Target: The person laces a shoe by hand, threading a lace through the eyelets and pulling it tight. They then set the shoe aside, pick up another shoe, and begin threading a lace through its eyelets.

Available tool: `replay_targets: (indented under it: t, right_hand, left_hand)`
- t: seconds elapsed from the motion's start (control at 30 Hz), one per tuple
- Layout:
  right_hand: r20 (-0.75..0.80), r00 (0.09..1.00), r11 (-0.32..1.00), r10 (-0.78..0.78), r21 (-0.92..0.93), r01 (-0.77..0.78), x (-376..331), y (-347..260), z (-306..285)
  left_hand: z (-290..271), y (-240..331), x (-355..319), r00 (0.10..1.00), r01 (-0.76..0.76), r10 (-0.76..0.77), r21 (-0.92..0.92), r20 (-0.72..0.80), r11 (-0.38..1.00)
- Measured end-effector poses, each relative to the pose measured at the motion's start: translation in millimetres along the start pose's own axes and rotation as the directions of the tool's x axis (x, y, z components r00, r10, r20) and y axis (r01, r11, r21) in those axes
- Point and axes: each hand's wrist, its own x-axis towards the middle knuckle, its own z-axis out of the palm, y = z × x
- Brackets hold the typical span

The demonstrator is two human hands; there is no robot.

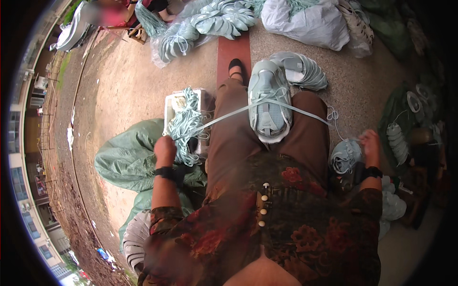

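Note:
A pale blue-grey shoe upper (269,102) lies across my thighs, its toe pointing away from me. A pale flat shoelace (224,117) crosses it near the eyelets and runs out to both sides. My left hand (165,150) is closed on the lace's left end, out beside the box of laces. On the other side, the lace stretches over my right thigh toward my right hand (371,143), whose fingers are pinched together on it. Just beside that hand sits a laced grey-blue shoe upper (346,156). Dark bands circle both wrists.
A white box (168,112) holds tangled pale laces (187,126) at my left, near a green sack (129,155). Nested shoe uppers (310,74) lie beyond my right knee. More uppers (222,21) and a white bag (305,26) lie farther off. Another person (160,7) sits at far left.

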Motion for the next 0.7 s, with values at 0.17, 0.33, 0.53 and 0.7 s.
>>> replay_targets:
  t: [0.17,0.33,0.53,0.7]
  right_hand:
    - [0.387,0.803,0.62,-0.453,-0.511,0.596,-20,-36,202]
    - [0.536,0.772,0.563,-0.342,-0.541,0.625,-39,-34,323]
    - [0.56,0.482,0.002,-0.674,-0.651,0.759,-71,-34,370]
    - [0.507,0.501,0.257,-0.701,-0.476,0.841,-67,-33,367]
  left_hand:
    - [-17,128,18,0.9,-0.419,0.334,-0.348,-0.28,0.839]
    - [-40,218,19,0.721,-0.693,0.55,-0.427,-0.422,0.581]
    - [-41,261,14,0.66,-0.751,0.607,-0.368,-0.443,0.548]
    - [-35,261,21,0.662,-0.75,0.594,-0.417,-0.457,0.514]
